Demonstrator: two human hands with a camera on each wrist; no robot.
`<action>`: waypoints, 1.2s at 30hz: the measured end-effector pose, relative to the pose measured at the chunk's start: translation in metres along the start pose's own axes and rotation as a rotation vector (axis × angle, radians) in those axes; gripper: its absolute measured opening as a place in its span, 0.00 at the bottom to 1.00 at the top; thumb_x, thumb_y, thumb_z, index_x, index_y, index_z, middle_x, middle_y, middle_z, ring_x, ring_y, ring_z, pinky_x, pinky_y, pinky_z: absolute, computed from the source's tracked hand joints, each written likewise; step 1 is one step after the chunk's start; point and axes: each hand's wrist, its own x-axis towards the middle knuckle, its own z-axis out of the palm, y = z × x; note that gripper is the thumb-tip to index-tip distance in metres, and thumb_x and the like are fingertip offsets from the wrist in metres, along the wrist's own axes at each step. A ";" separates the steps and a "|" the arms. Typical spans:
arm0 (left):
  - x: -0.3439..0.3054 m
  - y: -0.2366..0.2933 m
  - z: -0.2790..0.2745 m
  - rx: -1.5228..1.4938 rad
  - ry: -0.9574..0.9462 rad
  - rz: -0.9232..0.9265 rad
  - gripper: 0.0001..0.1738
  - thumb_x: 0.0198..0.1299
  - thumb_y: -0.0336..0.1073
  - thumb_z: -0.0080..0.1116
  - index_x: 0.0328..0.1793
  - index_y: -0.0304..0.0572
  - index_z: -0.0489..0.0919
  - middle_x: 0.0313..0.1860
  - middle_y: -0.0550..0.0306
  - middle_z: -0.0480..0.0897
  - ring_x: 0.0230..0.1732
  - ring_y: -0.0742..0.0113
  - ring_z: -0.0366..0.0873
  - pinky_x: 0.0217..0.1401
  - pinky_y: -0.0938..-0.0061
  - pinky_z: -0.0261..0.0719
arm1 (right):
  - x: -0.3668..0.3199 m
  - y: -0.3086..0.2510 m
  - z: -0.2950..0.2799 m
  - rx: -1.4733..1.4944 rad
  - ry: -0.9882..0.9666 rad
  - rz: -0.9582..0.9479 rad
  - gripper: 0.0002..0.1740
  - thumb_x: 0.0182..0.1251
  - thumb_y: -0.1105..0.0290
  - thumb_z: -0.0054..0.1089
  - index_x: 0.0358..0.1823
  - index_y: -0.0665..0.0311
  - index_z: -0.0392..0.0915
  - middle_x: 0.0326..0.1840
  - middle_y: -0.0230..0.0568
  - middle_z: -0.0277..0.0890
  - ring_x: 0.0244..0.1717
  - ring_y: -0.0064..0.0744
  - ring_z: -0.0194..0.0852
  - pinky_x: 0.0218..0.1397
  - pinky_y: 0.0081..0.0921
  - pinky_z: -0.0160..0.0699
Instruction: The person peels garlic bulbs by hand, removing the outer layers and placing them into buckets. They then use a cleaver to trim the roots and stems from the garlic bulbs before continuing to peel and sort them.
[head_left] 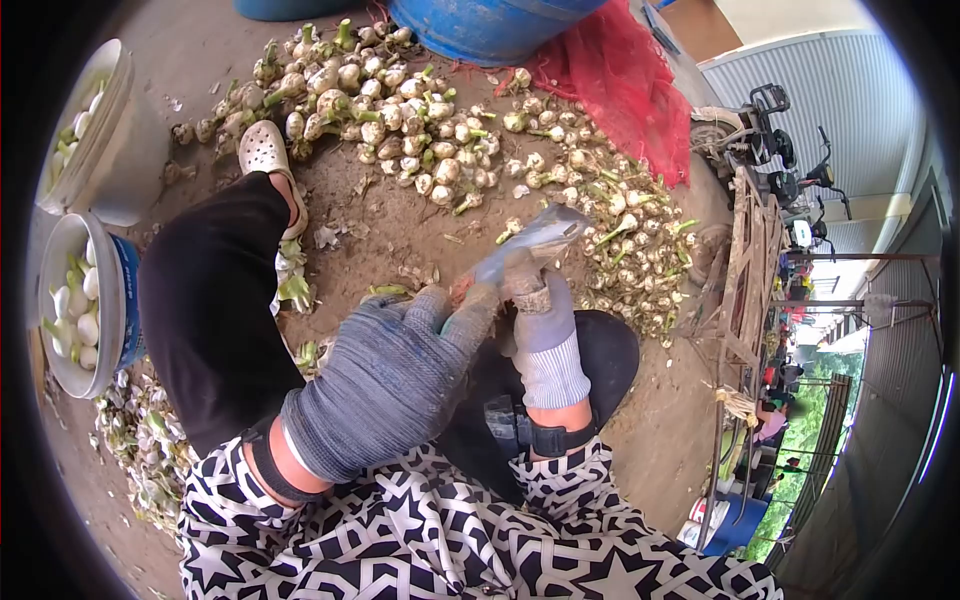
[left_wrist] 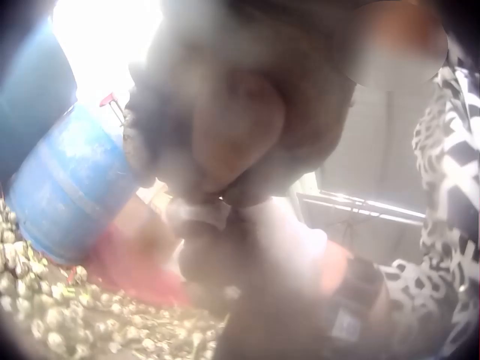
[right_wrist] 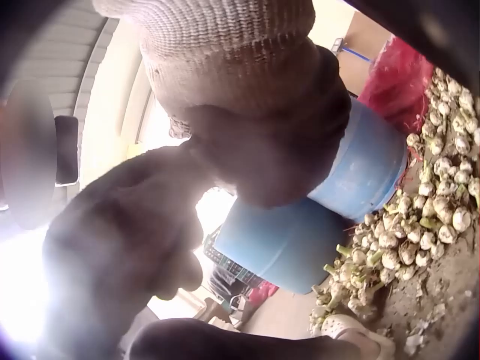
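Note:
In the head view, a shiny, translucent bluish-grey strip [head_left: 545, 238], blurred, juts forward from where both hands meet. My left hand [head_left: 375, 375], in a grey-blue knit glove, has curled fingers with the tips at the strip's near end. Opposite it, my right hand [head_left: 538, 315], in a paler glove with a ribbed cuff, pinches the strip with brown-stained fingertips. Both wrist views show the hands dark and blurred close to the lens: the left hand [right_wrist: 127, 225] curled, meeting the right hand [right_wrist: 247, 120]. What lies between their fingers is hidden there.
Heaped garlic bulbs [head_left: 410, 115] cover the ground ahead, beside a blue barrel [head_left: 480, 25] and red netting [head_left: 625, 85]. Buckets of peeled garlic, a white one [head_left: 130, 150] and a blue-labelled one [head_left: 125, 300], stand left. Peelings [head_left: 150, 450] lie below them. A wooden frame [head_left: 735, 270] stands right.

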 end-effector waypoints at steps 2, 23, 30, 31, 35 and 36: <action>-0.004 -0.009 0.011 -0.316 0.089 -0.029 0.34 0.54 0.34 0.65 0.69 0.35 0.68 0.43 0.43 0.80 0.38 0.48 0.81 0.45 0.61 0.78 | -0.010 -0.022 -0.006 -0.191 -0.122 0.096 0.17 0.72 0.59 0.59 0.37 0.68 0.80 0.24 0.31 0.75 0.27 0.20 0.72 0.30 0.20 0.68; -0.016 -0.028 -0.021 -1.170 0.256 -0.417 0.49 0.48 0.61 0.73 0.66 0.29 0.71 0.43 0.63 0.79 0.34 0.81 0.71 0.34 0.86 0.70 | -0.014 -0.008 0.013 1.393 -1.586 -0.251 0.41 0.73 0.33 0.33 0.51 0.69 0.74 0.31 0.35 0.79 0.27 0.27 0.77 0.43 0.30 0.81; -0.016 -0.032 -0.013 -1.102 0.185 -0.327 0.39 0.59 0.55 0.67 0.65 0.29 0.73 0.50 0.60 0.81 0.48 0.77 0.74 0.52 0.81 0.73 | -0.012 -0.018 0.016 1.361 -1.603 -0.252 0.42 0.72 0.31 0.31 0.56 0.68 0.71 0.33 0.34 0.79 0.30 0.27 0.78 0.46 0.31 0.82; -0.017 -0.032 -0.013 -1.101 0.185 -0.331 0.39 0.59 0.55 0.67 0.65 0.29 0.73 0.50 0.60 0.81 0.48 0.77 0.74 0.52 0.81 0.73 | -0.021 -0.022 0.014 1.392 -1.456 -0.161 0.51 0.65 0.24 0.28 0.48 0.72 0.76 0.30 0.38 0.80 0.20 0.30 0.73 0.34 0.34 0.77; -0.020 -0.029 -0.017 -1.075 0.165 -0.358 0.36 0.61 0.55 0.66 0.63 0.30 0.75 0.47 0.58 0.83 0.46 0.75 0.76 0.52 0.76 0.74 | -0.008 -0.019 0.022 1.318 -1.574 -0.158 0.46 0.70 0.28 0.31 0.50 0.69 0.77 0.29 0.40 0.80 0.23 0.29 0.78 0.43 0.33 0.83; -0.020 -0.032 -0.017 -1.025 0.158 -0.316 0.35 0.61 0.54 0.66 0.63 0.31 0.75 0.46 0.57 0.83 0.46 0.74 0.76 0.52 0.76 0.74 | -0.012 -0.017 0.017 1.321 -1.579 -0.152 0.46 0.70 0.28 0.31 0.50 0.69 0.77 0.29 0.40 0.80 0.23 0.29 0.78 0.43 0.33 0.83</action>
